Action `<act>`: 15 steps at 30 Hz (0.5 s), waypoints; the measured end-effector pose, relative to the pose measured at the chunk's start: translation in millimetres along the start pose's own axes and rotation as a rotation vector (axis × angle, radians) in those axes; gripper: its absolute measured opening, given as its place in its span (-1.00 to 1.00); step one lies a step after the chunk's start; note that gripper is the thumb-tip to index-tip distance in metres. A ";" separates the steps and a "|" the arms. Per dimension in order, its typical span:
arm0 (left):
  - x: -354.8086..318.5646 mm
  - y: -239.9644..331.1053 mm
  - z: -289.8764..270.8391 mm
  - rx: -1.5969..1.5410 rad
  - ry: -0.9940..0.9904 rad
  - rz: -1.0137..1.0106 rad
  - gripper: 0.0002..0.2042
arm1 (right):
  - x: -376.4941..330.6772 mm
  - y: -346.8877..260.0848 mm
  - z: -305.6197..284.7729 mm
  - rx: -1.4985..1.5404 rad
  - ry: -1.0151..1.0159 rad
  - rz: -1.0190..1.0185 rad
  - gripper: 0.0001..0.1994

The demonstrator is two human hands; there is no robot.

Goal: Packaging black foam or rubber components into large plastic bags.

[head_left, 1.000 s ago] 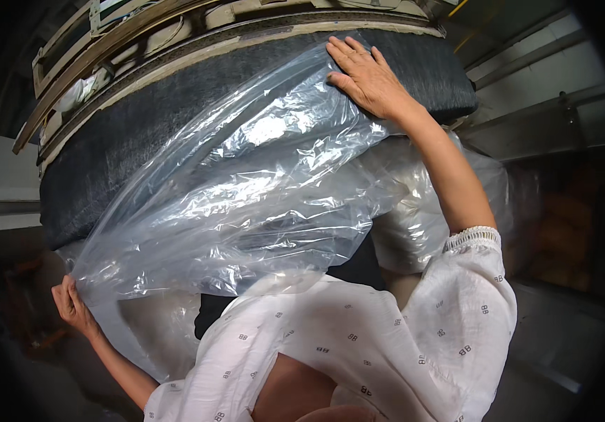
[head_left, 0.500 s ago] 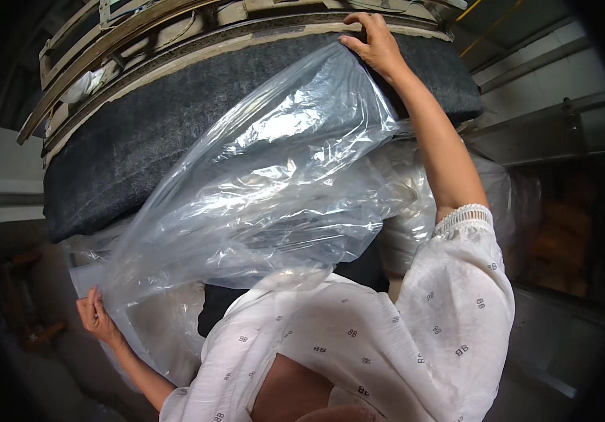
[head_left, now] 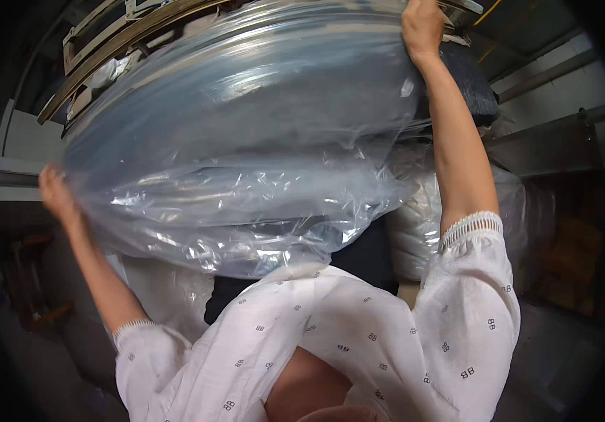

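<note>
reaching far forward, the right hand (head_left: 423, 29) is closed on one edge of the clear plastic sheet (head_left: 246, 162). the left hand (head_left: 59, 193), lower and blurred, grips its other end. the sheet hangs stretched between both hands, above the dark surface (head_left: 468, 86).

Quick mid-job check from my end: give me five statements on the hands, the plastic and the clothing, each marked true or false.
1. The right hand grips the clear plastic sheet. True.
2. The left hand is well away from the sheet. False: folds gather at it, and it appears closed on them, though blurred.
3. A dark surface shows partly through the sheet. True.
4. The left hand is higher in the picture than the right. False: the right is higher.
5. The white top has small dark marks. True.
</note>
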State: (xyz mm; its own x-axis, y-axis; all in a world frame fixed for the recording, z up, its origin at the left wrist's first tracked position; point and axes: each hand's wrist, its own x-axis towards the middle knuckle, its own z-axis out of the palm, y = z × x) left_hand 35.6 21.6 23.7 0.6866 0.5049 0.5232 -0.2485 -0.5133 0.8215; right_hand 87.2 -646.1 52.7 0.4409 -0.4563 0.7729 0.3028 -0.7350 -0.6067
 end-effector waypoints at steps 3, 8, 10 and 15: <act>14.7 -64.9 73.9 0.263 -0.186 0.179 -0.72 | -31.4 86.1 10.6 -0.350 -0.101 0.054 -0.81; 34.0 -45.7 129.5 0.136 -0.195 0.007 -0.67 | -20.6 107.8 5.0 -0.243 -0.133 0.057 -0.77; 39.1 -44.9 143.5 0.059 -0.172 -0.089 -0.65 | -19.2 115.1 8.7 -0.286 -0.150 0.060 -0.77; 55.4 -51.0 154.5 0.037 -0.158 -0.062 -0.69 | -7.0 125.6 17.6 -0.355 -0.151 0.043 -0.76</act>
State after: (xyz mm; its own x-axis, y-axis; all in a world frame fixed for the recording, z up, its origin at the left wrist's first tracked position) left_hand 191.9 -31.4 -24.3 0.7993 0.4226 0.4273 -0.1790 -0.5113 0.8406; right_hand 137.0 -726.4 -32.2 0.5742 -0.4308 0.6963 -0.0185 -0.8570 -0.5149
